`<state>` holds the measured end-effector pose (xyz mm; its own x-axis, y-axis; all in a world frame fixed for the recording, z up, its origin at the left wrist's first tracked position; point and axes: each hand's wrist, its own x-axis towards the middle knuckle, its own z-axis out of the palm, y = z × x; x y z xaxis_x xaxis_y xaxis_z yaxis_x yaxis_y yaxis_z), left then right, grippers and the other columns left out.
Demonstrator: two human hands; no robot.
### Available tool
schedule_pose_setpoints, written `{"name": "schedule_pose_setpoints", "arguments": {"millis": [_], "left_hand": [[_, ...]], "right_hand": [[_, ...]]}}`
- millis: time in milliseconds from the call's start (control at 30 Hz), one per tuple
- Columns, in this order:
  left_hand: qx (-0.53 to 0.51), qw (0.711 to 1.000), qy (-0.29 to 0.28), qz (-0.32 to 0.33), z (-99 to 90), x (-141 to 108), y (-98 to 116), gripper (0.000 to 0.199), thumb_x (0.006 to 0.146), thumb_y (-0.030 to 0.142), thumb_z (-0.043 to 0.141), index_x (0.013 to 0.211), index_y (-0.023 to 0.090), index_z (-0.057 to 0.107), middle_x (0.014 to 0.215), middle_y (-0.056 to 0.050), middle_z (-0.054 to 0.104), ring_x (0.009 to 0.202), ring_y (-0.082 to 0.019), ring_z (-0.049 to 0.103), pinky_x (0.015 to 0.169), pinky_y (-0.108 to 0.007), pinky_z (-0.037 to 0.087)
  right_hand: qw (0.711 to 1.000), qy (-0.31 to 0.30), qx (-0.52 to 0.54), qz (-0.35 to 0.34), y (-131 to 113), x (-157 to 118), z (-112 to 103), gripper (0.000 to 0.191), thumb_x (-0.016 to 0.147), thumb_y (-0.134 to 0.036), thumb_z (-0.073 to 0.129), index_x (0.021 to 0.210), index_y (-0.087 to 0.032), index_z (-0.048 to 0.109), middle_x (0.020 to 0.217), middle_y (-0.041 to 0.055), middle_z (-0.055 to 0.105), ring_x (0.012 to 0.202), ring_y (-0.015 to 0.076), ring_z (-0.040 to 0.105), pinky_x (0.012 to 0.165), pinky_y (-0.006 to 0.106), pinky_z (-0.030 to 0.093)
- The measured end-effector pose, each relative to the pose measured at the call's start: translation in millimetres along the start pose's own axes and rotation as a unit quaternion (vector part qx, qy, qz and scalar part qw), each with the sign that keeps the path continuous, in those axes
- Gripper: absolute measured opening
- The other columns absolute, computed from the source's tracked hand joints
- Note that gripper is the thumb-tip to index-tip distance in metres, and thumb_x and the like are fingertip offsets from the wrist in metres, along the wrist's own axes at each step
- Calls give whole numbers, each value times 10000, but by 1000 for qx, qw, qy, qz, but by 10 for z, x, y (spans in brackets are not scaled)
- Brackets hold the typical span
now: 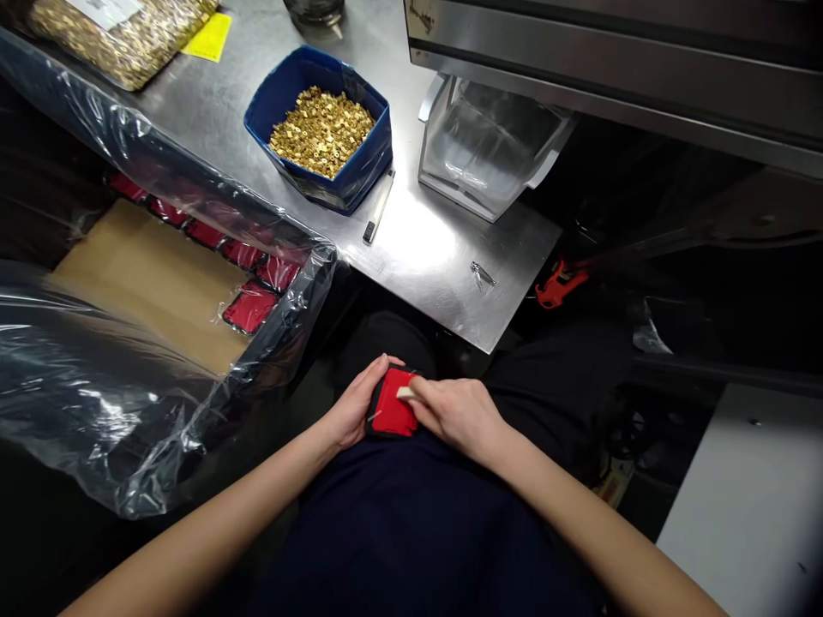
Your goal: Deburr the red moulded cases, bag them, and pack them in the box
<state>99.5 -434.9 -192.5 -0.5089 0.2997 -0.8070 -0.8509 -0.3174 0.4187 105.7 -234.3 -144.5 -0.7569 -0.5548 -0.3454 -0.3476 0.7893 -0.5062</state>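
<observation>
Close to my body, my left hand (357, 406) grips a small red and black rectangular part (393, 403) by its left side. Between the fingers of my right hand (459, 413) is a small off-white stick-like piece (405, 393), and its end lies over the part's red face. I cannot make out the kind of this piece, since most of it is covered by the fingers. Similar red parts with dark edges (249, 307) lie to the left, along the side of a plastic-lined box (160, 274).
On the metal table (411, 283) are a blue bin (366, 184) of small brass pieces, a white-and-black pen-like tool (379, 207), nail clippers (482, 275) and a white tray (459, 201). A bag of brass pieces (147, 43) lies far left. An orange-handled tool (558, 285) is right of the table.
</observation>
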Motion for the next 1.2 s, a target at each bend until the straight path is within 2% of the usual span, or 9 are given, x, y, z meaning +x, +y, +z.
{"name": "schedule_pose_setpoints", "arguments": {"millis": [200,333,400,533,633,733,900,1033,1200], "left_hand": [[29,999,-11,27,-4,2,-12,526,849,673,674,1104,213,662,999,-73,767,917,-268,722,800,-359,572],[34,999,-7,19,-19,14,-22,505,878,671,638,1116,225,650,1027,-66,763,885,-246,717,769,-341,565],[39,999,-13,21,-27,10,-28,500,895,665,619,1128,224,644,1037,-71,763,879,-243,717,766,-340,563],[47,997,-33,55,-39,-12,-48,458,919,618,616,1144,220,638,1101,-87,763,1006,-279,716,882,-375,557],[52,996,-10,67,-36,-30,-63,475,929,635,585,1163,226,645,1123,-83,759,988,-265,713,845,-352,558],[62,996,14,54,-23,-35,-55,507,933,661,556,1169,224,657,1068,-79,767,903,-242,711,773,-330,554],[57,998,8,34,-3,-13,3,519,906,669,594,1138,213,680,1022,-81,775,908,-255,725,809,-351,563],[38,999,17,8,11,-9,23,554,875,697,619,1114,202,686,1013,-91,780,796,-219,718,721,-320,557],[41,999,15,26,11,-27,29,562,875,674,637,1153,188,681,1062,-116,780,934,-263,727,836,-361,560]], "right_hand": [[999,-3,2,-36,28,-38,26,255,1088,-381,394,1001,-245,591,833,-27,760,717,134,691,626,308,291],[1000,13,-7,-3,57,-82,34,291,1098,-399,361,1056,-231,595,841,-5,757,718,141,685,625,309,289],[1000,9,-6,-10,61,-118,51,256,1089,-372,388,1041,-230,596,818,-9,751,693,136,673,624,306,290],[999,5,-6,-34,31,-129,99,260,1087,-383,403,991,-247,602,819,-24,758,693,124,667,629,303,289],[1000,20,-12,-18,50,-103,96,288,1100,-401,365,1051,-236,596,856,-2,766,735,133,677,634,305,296],[999,27,-17,-19,90,-103,73,269,1097,-360,375,1038,-218,595,822,-1,757,700,131,667,626,310,295],[996,24,-19,-83,85,-19,62,326,1096,-435,364,994,-248,611,821,-25,761,708,117,671,613,308,270],[997,42,-29,-58,74,39,57,334,1107,-394,332,1013,-221,602,836,2,767,685,127,665,595,322,231],[993,36,-28,-106,14,45,75,314,1098,-409,364,969,-241,595,783,-37,743,681,113,660,599,327,240]]}}
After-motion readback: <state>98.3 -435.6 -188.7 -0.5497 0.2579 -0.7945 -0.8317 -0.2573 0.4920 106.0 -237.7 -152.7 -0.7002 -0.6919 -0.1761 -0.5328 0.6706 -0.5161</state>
